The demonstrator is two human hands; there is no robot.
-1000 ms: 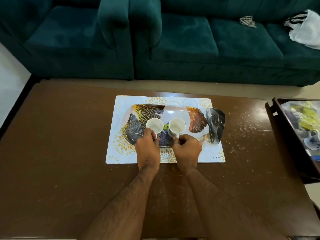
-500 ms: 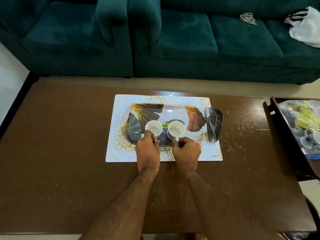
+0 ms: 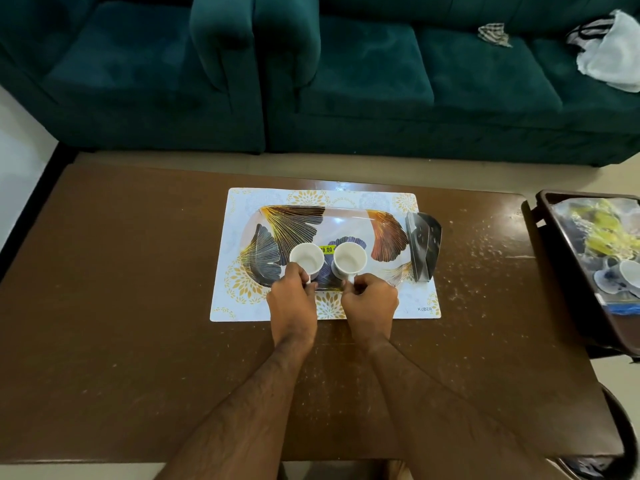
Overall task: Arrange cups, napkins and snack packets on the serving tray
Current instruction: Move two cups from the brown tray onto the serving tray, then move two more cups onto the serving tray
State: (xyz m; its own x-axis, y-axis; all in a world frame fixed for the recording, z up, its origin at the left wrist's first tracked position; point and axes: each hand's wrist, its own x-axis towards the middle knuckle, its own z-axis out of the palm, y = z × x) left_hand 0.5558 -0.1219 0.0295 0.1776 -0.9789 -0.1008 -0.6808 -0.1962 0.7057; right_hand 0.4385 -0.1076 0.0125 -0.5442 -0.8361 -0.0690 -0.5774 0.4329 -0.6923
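Observation:
A serving tray [image 3: 349, 221] with leaf patterns lies on a white placemat [image 3: 239, 296] in the middle of the brown table. Two white cups stand side by side near the tray's front edge. My left hand [image 3: 292, 301] pinches the handle of the left cup [image 3: 306, 258]. My right hand [image 3: 370, 301] pinches the handle of the right cup [image 3: 349, 258]. Both cups are upright and look empty. A dark patterned folded napkin or packet [image 3: 423, 249] leans at the tray's right end.
A dark side tray [image 3: 547, 216] at the right table edge holds a plastic bag with yellow packets [image 3: 602, 233] and more cups [image 3: 628, 271]. A green sofa [image 3: 346, 81] stands beyond the table, with a white bag [image 3: 609, 60] on it. Crumbs speckle the table's right half.
The view has shifted slightly. Both hands stay on the cup handles, and the cups sit a little nearer the tray's front edge.

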